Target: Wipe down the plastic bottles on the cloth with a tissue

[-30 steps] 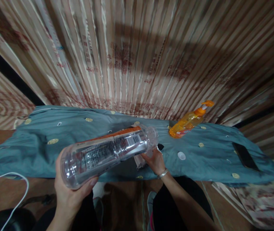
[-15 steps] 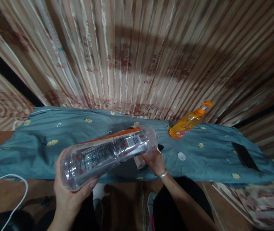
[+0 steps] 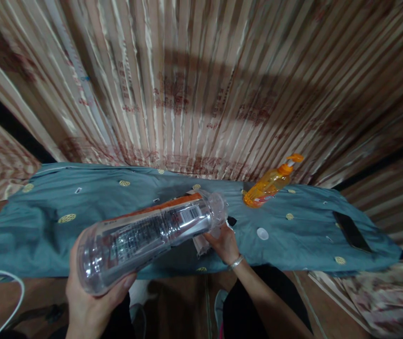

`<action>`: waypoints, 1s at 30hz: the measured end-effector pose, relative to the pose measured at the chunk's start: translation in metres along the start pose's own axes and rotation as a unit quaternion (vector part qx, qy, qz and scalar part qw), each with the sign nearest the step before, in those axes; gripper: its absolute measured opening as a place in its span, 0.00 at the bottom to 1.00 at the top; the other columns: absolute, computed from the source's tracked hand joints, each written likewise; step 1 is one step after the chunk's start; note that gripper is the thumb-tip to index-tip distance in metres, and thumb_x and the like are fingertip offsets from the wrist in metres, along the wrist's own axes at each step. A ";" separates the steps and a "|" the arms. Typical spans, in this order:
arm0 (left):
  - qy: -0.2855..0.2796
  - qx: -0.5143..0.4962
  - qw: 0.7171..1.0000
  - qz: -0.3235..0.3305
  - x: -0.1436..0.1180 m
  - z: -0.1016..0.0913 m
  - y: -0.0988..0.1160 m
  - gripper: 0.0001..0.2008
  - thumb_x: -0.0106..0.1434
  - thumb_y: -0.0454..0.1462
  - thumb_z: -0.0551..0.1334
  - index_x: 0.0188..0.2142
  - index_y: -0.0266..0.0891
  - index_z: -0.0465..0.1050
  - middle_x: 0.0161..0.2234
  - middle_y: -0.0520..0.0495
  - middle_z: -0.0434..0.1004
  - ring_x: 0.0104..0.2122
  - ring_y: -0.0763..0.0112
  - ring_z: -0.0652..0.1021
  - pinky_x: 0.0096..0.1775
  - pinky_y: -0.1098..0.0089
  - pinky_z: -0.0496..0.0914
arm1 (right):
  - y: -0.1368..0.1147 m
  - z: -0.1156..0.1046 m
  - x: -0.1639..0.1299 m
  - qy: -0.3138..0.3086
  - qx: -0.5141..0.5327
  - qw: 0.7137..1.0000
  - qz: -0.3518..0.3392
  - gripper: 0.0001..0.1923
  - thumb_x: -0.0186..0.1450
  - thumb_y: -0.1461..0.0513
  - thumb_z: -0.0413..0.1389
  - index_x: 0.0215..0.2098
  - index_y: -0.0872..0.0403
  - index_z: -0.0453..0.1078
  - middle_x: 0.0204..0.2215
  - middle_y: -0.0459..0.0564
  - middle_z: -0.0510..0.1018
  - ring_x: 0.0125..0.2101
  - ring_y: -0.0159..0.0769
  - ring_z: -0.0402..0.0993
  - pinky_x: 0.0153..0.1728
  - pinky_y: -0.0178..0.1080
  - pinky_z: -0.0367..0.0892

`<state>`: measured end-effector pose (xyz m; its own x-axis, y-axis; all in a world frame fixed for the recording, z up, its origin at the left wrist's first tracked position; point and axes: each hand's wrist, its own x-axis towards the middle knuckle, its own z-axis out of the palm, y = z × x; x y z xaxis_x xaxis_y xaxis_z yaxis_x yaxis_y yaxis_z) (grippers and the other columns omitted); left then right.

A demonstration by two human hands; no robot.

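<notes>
My left hand (image 3: 93,296) is wrapped round the base end of a large clear plastic bottle (image 3: 148,238) with an orange-edged printed label and barcode. The bottle is tilted, its open neck pointing right and away from me. By the neck, my right hand (image 3: 225,245) is closed, its fingertips partly hidden behind the bottle. Something translucent shows at those fingertips, too unclear to name. Just left of them, a pale crumpled-looking thing (image 3: 201,246) shows below the bottle. A round white cap (image 3: 262,234) and a small black thing (image 3: 231,221) lie to the right.
An orange pump bottle (image 3: 267,188) stands on the teal cloth (image 3: 45,235) near the pleated curtain (image 3: 187,94). A black phone (image 3: 351,231) lies at the right. A white cable (image 3: 19,292) hangs at the lower left.
The whole view has shifted slightly, so things sit a little lower and further left. Both hands keep their hold, and the bottle stays tilted beside my right hand.
</notes>
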<state>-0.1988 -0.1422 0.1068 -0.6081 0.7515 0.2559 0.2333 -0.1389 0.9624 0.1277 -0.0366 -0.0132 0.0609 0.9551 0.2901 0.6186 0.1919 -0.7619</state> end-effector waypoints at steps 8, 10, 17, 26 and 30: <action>0.000 -0.003 1.000 -0.017 -0.001 0.001 0.002 0.53 0.42 0.65 0.90 0.64 0.50 0.85 0.64 0.40 0.89 0.71 0.27 0.86 0.82 0.33 0.74 | -0.001 -0.002 0.001 -0.015 0.001 1.000 0.016 0.29 0.69 0.42 0.73 0.60 0.49 0.86 0.54 0.64 0.99 0.55 0.66 1.00 0.59 0.62 0.96; -0.008 -0.005 1.000 -0.013 0.002 -0.002 -0.002 0.53 0.42 0.65 0.90 0.64 0.49 0.85 0.64 0.40 0.89 0.72 0.27 0.86 0.82 0.32 0.73 | -0.002 -0.003 0.001 -0.013 -0.002 1.000 0.013 0.29 0.70 0.40 0.73 0.60 0.49 0.87 0.53 0.64 0.99 0.54 0.66 1.00 0.58 0.62 0.96; -0.032 0.009 0.999 -0.005 0.011 -0.014 -0.021 0.58 0.33 0.59 0.93 0.65 0.49 0.87 0.63 0.39 0.91 0.67 0.25 0.88 0.76 0.33 0.81 | -0.005 -0.003 0.002 0.005 -0.001 1.000 0.001 0.29 0.72 0.38 0.73 0.57 0.49 0.87 0.50 0.65 0.99 0.53 0.68 1.00 0.55 0.64 0.96; -0.016 0.005 1.000 0.003 -0.002 -0.002 -0.001 0.55 0.47 0.67 0.90 0.69 0.48 0.87 0.66 0.38 0.91 0.71 0.28 0.88 0.79 0.36 0.79 | -0.002 -0.003 0.001 -0.009 -0.010 1.000 0.001 0.30 0.70 0.44 0.74 0.63 0.50 0.86 0.55 0.66 0.99 0.56 0.68 1.00 0.58 0.61 0.95; -0.005 0.000 1.000 -0.009 -0.001 -0.003 0.001 0.55 0.43 0.64 0.92 0.67 0.49 0.89 0.66 0.39 0.91 0.74 0.24 0.86 0.82 0.32 0.75 | 0.000 -0.002 0.001 -0.003 -0.025 1.000 -0.008 0.30 0.72 0.42 0.75 0.63 0.50 0.87 0.53 0.65 0.99 0.54 0.67 1.00 0.56 0.60 0.96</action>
<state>-0.2003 -0.1447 0.1076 -0.6043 0.7608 0.2366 0.2218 -0.1246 0.9671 0.1292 -0.0364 -0.0115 0.0456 0.9535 0.2979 0.6575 0.1959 -0.7276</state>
